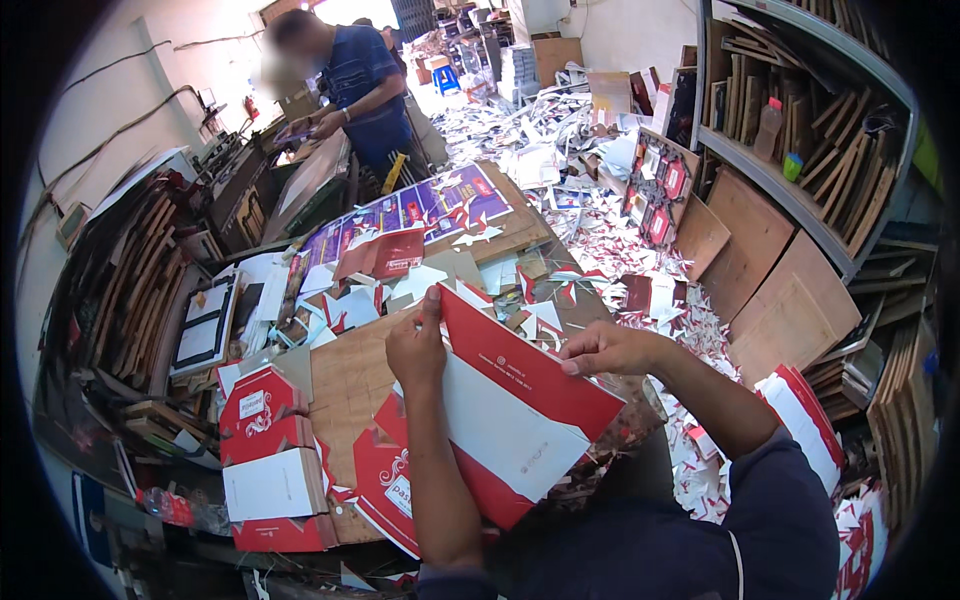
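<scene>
Upright and tilted in front of my body is a red-and-white printed cardboard sheet point(510, 435); whether several lie together I cannot tell. My left hand point(418, 345) is closed on its upper left edge, thumb pointing up. At the upper right edge, my right hand point(612, 352) pinches it between thumb and fingers. Partly hidden by my left forearm, a red cut cardboard blank point(375, 480) with white swirls rests on the wooden board point(345, 380). To its left stands a thick stack of similar red-and-white blanks point(270, 485).
Paper offcuts point(350, 308) litter the table behind the board, near a purple printed sheet point(400, 215). Red and white scraps point(670, 320) cover the floor at right. A shelf point(800, 190) with wooden boards stands right. Far left, a person point(360, 90) works at another bench.
</scene>
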`<state>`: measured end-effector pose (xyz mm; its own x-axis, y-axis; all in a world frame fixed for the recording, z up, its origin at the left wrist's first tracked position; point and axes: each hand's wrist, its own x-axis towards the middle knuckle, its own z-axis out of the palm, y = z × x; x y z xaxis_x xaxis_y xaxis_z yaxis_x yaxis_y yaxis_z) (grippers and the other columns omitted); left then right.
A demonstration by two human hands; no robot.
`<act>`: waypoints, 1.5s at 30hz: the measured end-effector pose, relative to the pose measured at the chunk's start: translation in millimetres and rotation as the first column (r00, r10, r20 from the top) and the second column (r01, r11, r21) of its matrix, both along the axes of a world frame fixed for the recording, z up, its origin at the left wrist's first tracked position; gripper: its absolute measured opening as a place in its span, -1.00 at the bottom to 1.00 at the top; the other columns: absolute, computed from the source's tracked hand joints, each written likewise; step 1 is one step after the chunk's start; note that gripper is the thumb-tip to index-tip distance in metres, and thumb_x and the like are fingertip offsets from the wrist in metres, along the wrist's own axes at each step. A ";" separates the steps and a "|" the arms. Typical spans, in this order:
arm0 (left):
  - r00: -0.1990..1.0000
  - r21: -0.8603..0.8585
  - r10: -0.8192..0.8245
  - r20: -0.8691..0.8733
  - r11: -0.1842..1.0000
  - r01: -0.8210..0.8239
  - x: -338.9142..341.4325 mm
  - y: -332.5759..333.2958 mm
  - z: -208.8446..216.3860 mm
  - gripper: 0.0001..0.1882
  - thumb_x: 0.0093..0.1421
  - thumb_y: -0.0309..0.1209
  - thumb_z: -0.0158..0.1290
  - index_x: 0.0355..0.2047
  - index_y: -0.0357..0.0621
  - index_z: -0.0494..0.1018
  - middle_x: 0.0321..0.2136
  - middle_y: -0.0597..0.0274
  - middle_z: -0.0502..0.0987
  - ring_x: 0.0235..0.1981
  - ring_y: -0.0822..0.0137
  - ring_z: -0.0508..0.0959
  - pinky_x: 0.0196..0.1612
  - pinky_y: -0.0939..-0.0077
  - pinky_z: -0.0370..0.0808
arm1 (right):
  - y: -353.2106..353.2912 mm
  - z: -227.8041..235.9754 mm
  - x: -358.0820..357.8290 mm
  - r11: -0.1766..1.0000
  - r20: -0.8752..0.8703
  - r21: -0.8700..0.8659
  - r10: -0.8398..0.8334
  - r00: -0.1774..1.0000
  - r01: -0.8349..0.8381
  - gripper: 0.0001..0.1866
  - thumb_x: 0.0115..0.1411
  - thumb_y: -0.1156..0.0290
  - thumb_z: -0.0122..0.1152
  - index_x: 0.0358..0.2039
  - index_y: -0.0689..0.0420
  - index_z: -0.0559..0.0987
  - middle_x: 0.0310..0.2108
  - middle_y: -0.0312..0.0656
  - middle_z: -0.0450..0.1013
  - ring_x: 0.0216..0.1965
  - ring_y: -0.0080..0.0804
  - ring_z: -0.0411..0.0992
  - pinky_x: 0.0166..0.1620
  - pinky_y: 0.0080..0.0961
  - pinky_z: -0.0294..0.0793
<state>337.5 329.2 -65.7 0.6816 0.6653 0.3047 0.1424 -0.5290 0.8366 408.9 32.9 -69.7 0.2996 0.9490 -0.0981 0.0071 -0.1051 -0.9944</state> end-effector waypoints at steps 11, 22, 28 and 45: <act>0.999 -0.025 -0.014 -0.032 1.000 0.014 3.9 1.0 -6.8 -0.13 0.15 0.50 -0.09 -0.47 -0.12 0.71 -0.66 0.09 0.57 -0.50 0.18 0.60 -0.32 0.26 0.49 | -2.2 -16.6 3.3 0.993 -0.256 0.071 -0.069 0.964 0.090 -0.63 0.30 0.26 0.31 -0.09 0.36 0.63 -0.21 -0.22 0.60 -0.20 -0.57 0.50 -0.10 -0.57 0.45; 0.987 0.017 -0.028 -0.155 0.999 0.031 3.3 3.0 -10.0 -0.09 0.16 0.52 -0.16 -0.44 -0.14 0.71 -0.61 0.04 0.59 -0.45 0.09 0.61 -0.28 0.20 0.49 | -1.2 14.3 -1.5 0.983 0.221 -0.054 -0.158 0.962 0.174 -0.76 0.22 0.38 0.23 -0.21 0.28 0.69 -0.52 -0.37 0.55 -0.51 -0.70 0.40 -0.42 -0.59 0.40; 0.959 0.038 -0.041 -0.279 0.998 0.054 14.6 1.1 -11.1 -0.07 0.18 0.50 -0.19 -0.41 -0.21 0.69 -0.49 -0.07 0.63 -0.35 -0.02 0.62 -0.21 0.12 0.46 | -0.2 38.6 -18.5 0.950 0.574 -0.092 -0.193 0.795 0.297 -0.80 0.17 0.34 0.20 -0.41 0.22 0.64 -0.56 -0.29 0.53 -0.51 -0.57 0.45 -0.39 -0.44 0.45; 0.987 -0.215 -0.154 0.035 0.964 0.158 16.8 14.8 -44.3 -0.19 0.35 0.27 -0.12 -0.56 -0.34 0.53 -0.68 0.19 0.43 -0.54 0.33 0.41 -0.36 0.28 0.37 | -5.7 4.4 -42.0 0.633 -0.810 0.300 -0.226 0.541 0.714 -0.73 0.18 0.23 -0.12 -0.62 -0.03 0.18 -0.73 -0.42 -0.04 -0.75 -0.61 -0.13 -0.68 -0.55 -0.09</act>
<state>354.3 343.9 -110.0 0.7780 0.6023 0.1785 0.0564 -0.3500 0.9350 366.9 27.2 -65.3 0.7957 0.6057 -0.0079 -0.5137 0.6679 -0.5386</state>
